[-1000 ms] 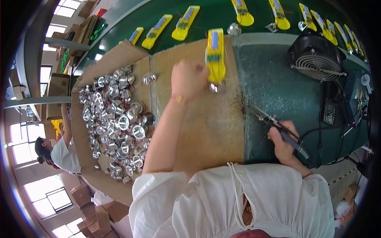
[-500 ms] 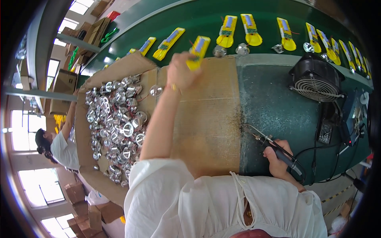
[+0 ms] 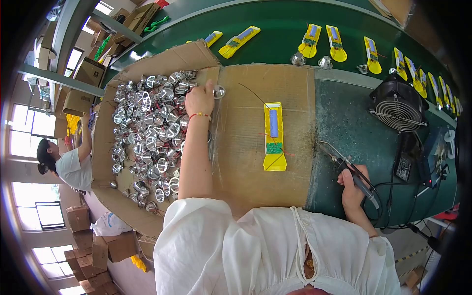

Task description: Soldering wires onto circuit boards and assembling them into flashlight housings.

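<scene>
A: Head view: where's the left hand (image 3: 199, 101)?

B: Over the right edge of the heaped silver reflector cups (image 3: 172, 130), inside a cardboard box (image 3: 102, 164)! Fingers point away from the wearer, and a lone reflector (image 3: 220, 92) sits just beside the thumb. Whether they're clamped on anything, I can't tell.

A: And the right hand (image 3: 352, 195)?

B: Wrapped firmly around a soldering iron (image 3: 363, 187), its tip angled toward the cardboard sheet (image 3: 241, 167) on the bench (image 3: 344, 115).

A: The yellow housing (image 3: 274, 163)?

B: Lying on that sheet, between the hands, flared end toward the wearer! Violet battery cell (image 3: 273, 123) up top, green circuit board (image 3: 274, 148) below, thin wires straggling out.

A: Further right?

B: A black fan (image 3: 399, 105), near the bench's far edge, beyond the iron.
</scene>
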`<state>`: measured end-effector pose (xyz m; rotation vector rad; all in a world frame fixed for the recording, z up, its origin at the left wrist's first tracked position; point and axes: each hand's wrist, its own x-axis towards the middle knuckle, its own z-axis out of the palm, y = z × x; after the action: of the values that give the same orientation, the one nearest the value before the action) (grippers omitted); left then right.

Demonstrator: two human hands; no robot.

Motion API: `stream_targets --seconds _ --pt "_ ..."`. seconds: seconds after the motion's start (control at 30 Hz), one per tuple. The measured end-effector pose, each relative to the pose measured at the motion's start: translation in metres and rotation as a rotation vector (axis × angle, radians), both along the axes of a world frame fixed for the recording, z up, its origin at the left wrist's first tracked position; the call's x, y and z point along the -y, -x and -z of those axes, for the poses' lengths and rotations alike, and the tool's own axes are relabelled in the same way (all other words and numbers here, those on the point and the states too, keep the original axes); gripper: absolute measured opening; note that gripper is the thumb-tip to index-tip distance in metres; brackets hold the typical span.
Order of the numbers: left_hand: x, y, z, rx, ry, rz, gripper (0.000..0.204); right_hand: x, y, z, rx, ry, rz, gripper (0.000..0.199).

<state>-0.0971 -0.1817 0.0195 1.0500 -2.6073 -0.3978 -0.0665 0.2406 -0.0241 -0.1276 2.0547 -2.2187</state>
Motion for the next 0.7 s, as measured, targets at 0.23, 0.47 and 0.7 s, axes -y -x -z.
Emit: stream_targets --seconds 0.23,0.47,0.7 --pt "-0.089 -0.037 -0.017 -0.485 -0.462 0.36 0.034 -0.001 0.001 -0.004 0.005 -0.004 0.05 0.015" --pt "-0.141 -0.103 -0.002 -0.301 -1.095 0.32 0.037 0.031 -0.002 -0.028 -0.055 0.065 -0.169 0.016" --pt "-0.16 -0.105 0.008 -0.24 -0.894 0.203 0.013 0.046 -0.002 -0.022 -0.245 -0.133 -0.306 0.016"
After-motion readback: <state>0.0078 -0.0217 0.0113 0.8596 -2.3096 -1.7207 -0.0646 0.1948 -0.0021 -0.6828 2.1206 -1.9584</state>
